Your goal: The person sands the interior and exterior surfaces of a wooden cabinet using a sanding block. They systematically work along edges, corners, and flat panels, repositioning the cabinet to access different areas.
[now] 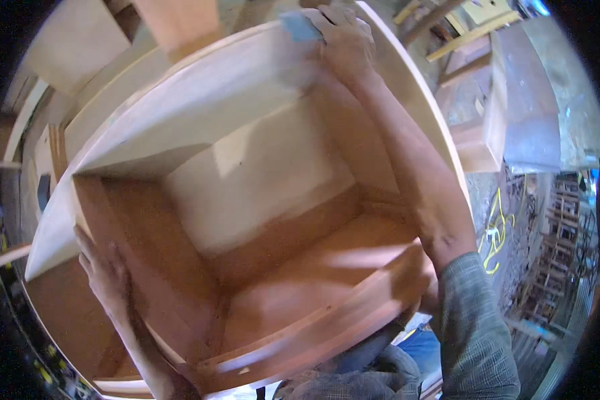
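A large open wooden box (283, 230), reddish-brown inside with a pale back panel, takes up the middle of the view. Along its far side runs a curved pale wooden edge (200, 67). My right arm stretches over the box, and my right hand (345, 41) presses a small blue piece of sandpaper (301, 27) on the far right end of that edge; hand and sheet are slightly blurred. On the box's left wall, my left hand (105, 270) grips the rim, thumb toward the inside and fingers toward the outside.
Another wooden piece (480, 143) and a plastic-like grey sheet (533, 100) lie at the far right. A yellow cord (495, 233) trails over the littered floor. Pale boards (80, 43) stand at the far left. Several stacked wooden pieces (557, 233) line the right side.
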A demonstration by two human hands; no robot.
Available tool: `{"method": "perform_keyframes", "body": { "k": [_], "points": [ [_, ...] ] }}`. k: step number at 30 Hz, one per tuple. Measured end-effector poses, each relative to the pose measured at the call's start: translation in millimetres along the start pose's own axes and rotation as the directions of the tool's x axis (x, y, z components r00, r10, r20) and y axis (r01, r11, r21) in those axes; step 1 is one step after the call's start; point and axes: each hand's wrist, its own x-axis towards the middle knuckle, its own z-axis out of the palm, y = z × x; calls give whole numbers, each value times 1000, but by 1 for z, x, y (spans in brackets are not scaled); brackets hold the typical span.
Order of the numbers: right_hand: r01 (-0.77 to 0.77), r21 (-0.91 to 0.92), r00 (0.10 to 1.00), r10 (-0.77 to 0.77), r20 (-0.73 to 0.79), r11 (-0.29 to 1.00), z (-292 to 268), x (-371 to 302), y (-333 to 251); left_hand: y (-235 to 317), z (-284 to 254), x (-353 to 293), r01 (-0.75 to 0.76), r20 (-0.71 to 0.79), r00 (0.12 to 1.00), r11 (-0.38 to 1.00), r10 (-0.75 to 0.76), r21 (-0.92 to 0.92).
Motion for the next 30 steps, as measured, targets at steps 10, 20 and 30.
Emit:
{"method": "perform_keyframes", "body": {
  "k": [10, 20, 30],
  "points": [
    [674, -177, 463, -597, -655, 717, 8, -34, -25, 6, -5, 2, 64, 34, 997, 998, -65, 19],
    [629, -294, 272, -558, -784, 720, 9, -43, -15, 6, -7, 3, 92, 41, 995, 994, -94, 52],
    [587, -225, 611, -608, -507, 777, 23, -18, -28, 14, -3, 6, 32, 32, 999, 999, -32, 20]
  ]
}}
